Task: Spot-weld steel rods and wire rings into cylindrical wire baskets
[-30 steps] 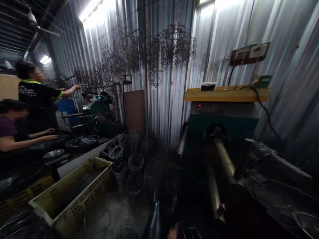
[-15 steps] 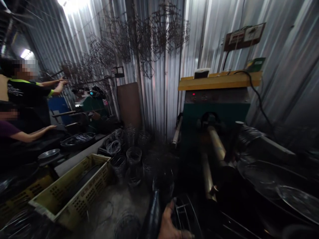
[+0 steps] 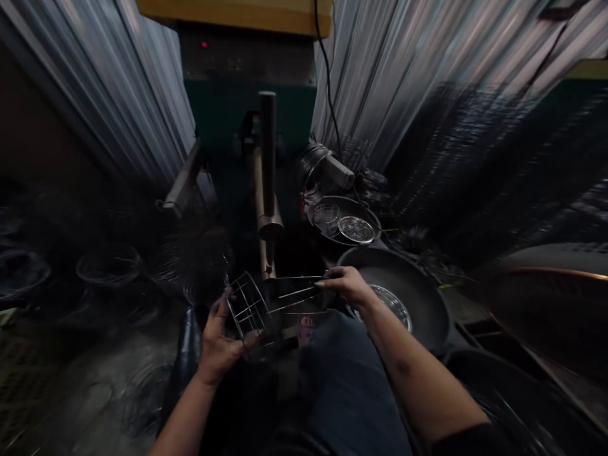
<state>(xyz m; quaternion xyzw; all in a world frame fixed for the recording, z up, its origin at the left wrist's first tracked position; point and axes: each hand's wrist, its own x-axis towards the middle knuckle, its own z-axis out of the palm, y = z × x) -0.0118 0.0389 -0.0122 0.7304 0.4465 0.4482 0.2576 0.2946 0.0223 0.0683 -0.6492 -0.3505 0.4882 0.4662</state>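
Dimly lit, left hand (image 3: 220, 341) gripping gridded frame (image 3: 246, 310), right hand (image 3: 349, 286) pinching thin wire (image 3: 297, 292)

silvery gridded wire frame (image 3: 247, 310), blue cloth (image 3: 354, 383)

I cannot tell whether the thin wires (image 3: 297, 292) at my right hand (image 3: 346, 285) join the wire frame (image 3: 247, 307); the forearm (image 3: 413, 367) partly hides the wire disc (image 3: 395, 308) by the left edge of the black basin (image 3: 430, 297).

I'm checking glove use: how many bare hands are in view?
2: the left hand, left of centre, holding a wire frame; the right hand, right of centre, pinching thin wire. Dark areas could hide others.
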